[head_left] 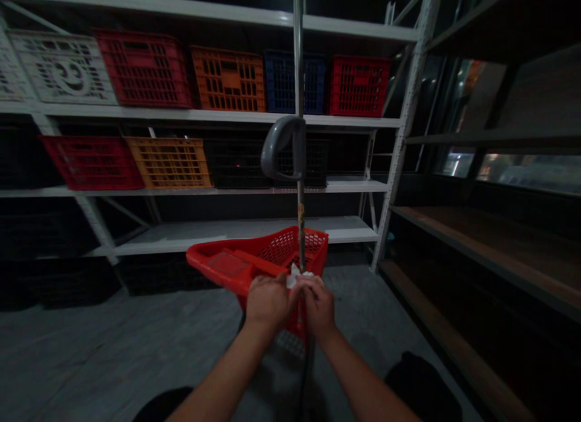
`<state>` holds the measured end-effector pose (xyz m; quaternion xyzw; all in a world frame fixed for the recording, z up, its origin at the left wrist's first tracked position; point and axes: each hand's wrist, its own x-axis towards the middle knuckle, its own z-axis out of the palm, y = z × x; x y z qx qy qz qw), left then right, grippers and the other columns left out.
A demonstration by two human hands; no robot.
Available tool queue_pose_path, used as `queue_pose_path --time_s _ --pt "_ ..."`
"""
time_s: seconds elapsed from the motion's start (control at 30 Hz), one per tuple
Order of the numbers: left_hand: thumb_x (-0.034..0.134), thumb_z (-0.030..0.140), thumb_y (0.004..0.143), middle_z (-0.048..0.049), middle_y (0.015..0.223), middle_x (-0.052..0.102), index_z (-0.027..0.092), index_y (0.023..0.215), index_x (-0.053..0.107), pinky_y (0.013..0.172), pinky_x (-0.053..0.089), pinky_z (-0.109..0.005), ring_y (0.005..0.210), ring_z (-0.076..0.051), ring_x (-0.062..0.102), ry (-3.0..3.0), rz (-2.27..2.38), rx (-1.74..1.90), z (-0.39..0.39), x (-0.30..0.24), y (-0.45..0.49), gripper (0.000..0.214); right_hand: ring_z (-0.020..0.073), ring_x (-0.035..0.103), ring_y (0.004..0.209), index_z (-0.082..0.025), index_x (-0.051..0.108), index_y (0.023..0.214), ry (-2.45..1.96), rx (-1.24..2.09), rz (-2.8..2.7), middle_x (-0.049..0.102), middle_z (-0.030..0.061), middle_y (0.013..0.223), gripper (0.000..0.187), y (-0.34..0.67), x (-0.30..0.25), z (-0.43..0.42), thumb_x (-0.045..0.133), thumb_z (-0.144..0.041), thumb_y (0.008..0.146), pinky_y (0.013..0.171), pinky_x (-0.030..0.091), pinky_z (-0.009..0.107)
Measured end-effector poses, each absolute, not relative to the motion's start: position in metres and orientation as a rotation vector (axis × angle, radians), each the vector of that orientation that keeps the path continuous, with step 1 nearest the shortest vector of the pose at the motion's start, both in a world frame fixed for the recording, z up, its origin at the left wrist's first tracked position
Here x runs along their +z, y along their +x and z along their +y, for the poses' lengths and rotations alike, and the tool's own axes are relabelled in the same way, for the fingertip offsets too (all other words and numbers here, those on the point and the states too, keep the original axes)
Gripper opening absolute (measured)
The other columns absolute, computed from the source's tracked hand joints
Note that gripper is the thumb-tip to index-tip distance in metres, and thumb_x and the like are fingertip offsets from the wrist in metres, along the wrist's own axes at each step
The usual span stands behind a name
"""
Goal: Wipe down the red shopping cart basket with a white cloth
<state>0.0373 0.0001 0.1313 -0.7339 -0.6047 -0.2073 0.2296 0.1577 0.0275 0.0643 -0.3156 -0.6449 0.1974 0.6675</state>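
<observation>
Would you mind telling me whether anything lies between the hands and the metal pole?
A white cloth sits bunched at the pole, between it and the left hand and right hand; nothing else visible is in the way.

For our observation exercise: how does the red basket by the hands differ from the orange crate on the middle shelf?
The red basket is tilted; the orange crate sits level. The red basket has fine mesh walls; the orange crate has a coarser grid. Both have openwork sides.
</observation>
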Motion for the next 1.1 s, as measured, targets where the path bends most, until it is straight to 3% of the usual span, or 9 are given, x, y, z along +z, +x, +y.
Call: queue_pose_path --time_s 0.07,0.2,0.37,0.53,0.77,1.1 --pt "0.027 0.049 0.082 -0.0109 0.064 0.065 0.013 0.086 0.062 0.070 0.037 -0.034 0.067 -0.022 0.060 -1.962 -1.691 -0.550 0.001 0.131 0.032 0.051 0.0172 0.058 0.084 -0.018 0.065 0.084 -0.810 0.499 -1.346 0.065 0.0057 0.087 0.022 0.164 0.056 0.044 0.044 -0.023 0.081 0.078 0.043 0.029" --pt "0.028 0.050 0.082 -0.0090 0.063 0.065 0.017 0.069 0.064 0.067 0.037 -0.033 0.065 -0.021 0.060 -2.024 -1.614 -0.524 0.003 0.128 0.018 0.051 0.0168 0.059 0.071 -0.013 0.064 0.085 -0.987 0.552 -1.080 0.066 0.0066 0.078 0.028 0.179 0.053 0.066 0.043 -0.030 0.079 0.065 0.045 0.026" --pt "0.031 0.049 0.082 -0.0071 0.059 0.064 0.018 0.061 0.064 0.064 0.037 -0.031 0.061 -0.019 0.058 -2.022 -1.518 -0.563 0.003 0.123 0.002 0.049 0.0162 0.058 0.085 -0.017 0.066 0.090 -0.873 0.462 -1.393 0.065 0.0065 0.090 0.024 0.169 0.059 0.071 0.046 -0.023 0.078 0.078 0.043 0.026" --pt "0.034 0.050 0.081 -0.0056 0.055 0.062 0.019 0.059 0.064 0.062 0.037 -0.030 0.058 -0.018 0.057 -1.991 -1.431 -0.608 -0.002 0.124 -0.008 0.048 0.0163 0.057 0.075 -0.017 0.067 0.086 -0.997 0.345 -1.526 0.064 0.0057 0.080 0.024 0.156 0.055 0.078 0.044 -0.017 0.077 0.070 0.044 0.027" --pt "0.038 0.047 0.080 -0.0044 0.054 0.060 0.019 0.058 0.064 0.060 0.038 -0.028 0.057 -0.015 0.055 -2.037 -1.383 -0.645 -0.010 0.126 -0.024 0.044 0.0167 0.055 0.086 -0.020 0.064 0.087 -0.870 0.375 -1.560 0.064 0.0058 0.088 0.021 0.147 0.056 0.059 0.045 -0.018 0.079 0.080 0.042 0.029" --pt "0.042 0.041 0.080 -0.0038 0.055 0.060 0.018 0.058 0.063 0.062 0.041 -0.028 0.058 -0.014 0.054 -2.161 -1.281 -0.757 -0.010 0.123 -0.042 0.038 0.0149 0.056 0.078 -0.018 0.062 0.083 -0.882 0.393 -1.560 0.063 0.0047 0.082 0.021 0.139 0.059 0.045 0.041 -0.018 0.082 0.073 0.042 0.026"
